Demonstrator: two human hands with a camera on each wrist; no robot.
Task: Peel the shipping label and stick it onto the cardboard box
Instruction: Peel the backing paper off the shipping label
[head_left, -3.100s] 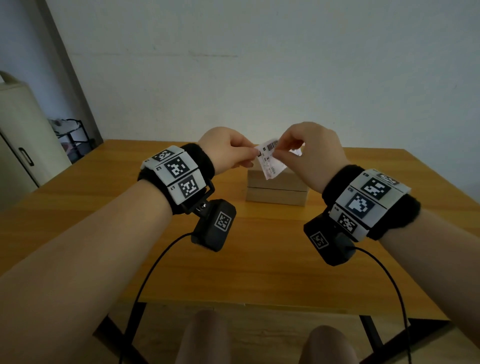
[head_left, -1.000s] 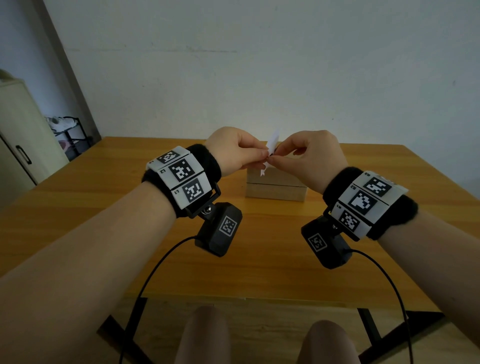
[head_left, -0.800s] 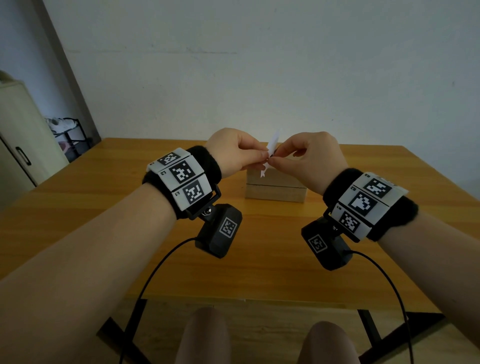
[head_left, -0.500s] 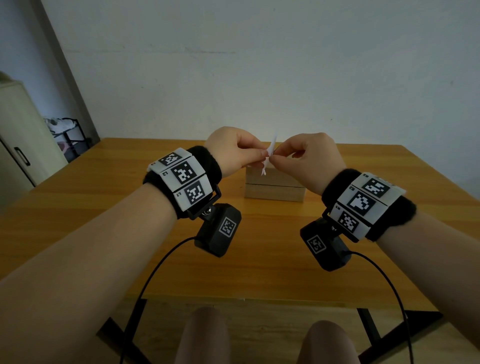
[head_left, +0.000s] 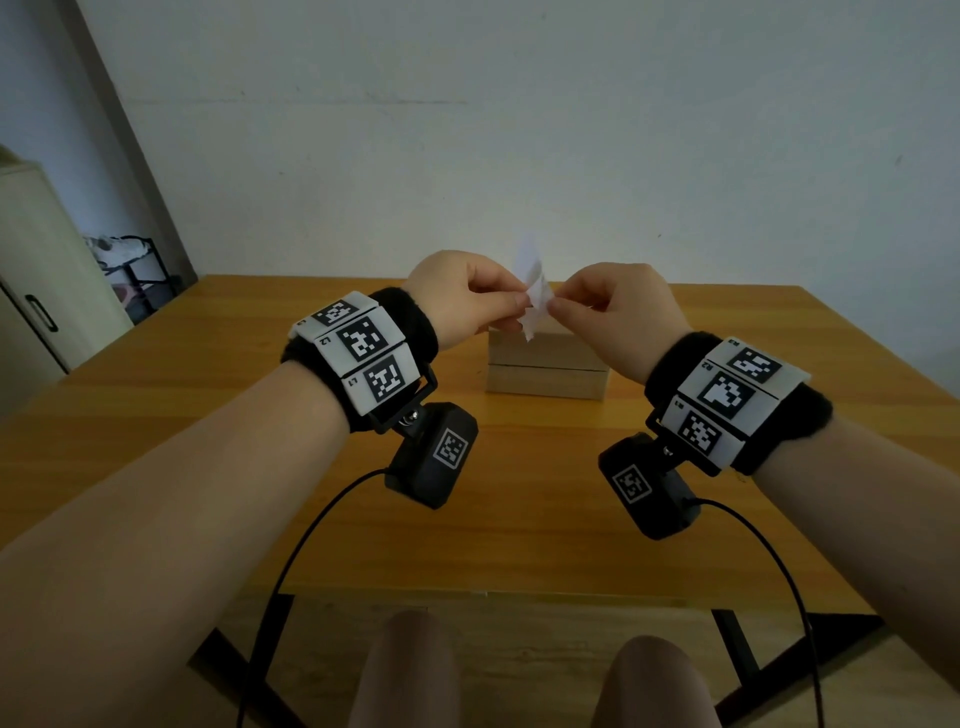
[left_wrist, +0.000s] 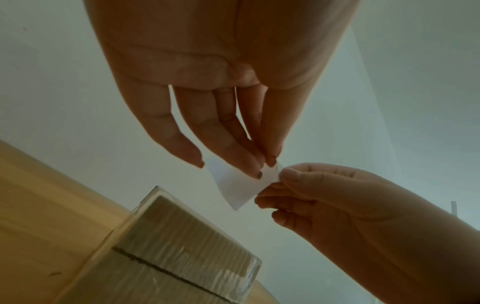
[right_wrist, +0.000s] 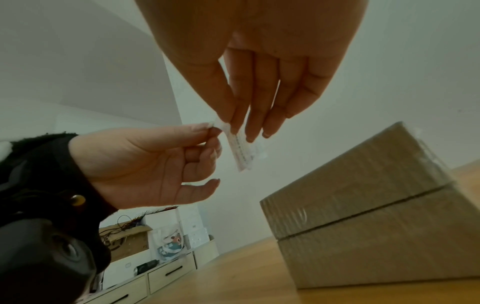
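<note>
box (head_left: 546, 371) alone — table (head_left: 208, 467) around open

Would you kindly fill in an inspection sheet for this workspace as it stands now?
Surface: wooden table, bare around the box.
Job's things: label held in the air above the box; box sits on the table, wrapped in clear tape, no label seen on it.
Clutter: nothing seen on the table.
Grippers: left hand and right hand each pinch the label.
Cables: black cables hang from both wrist cameras over the table's near edge.
Surroundings: white wall, cabinet at left, low drawers in the right wrist view.
</note>
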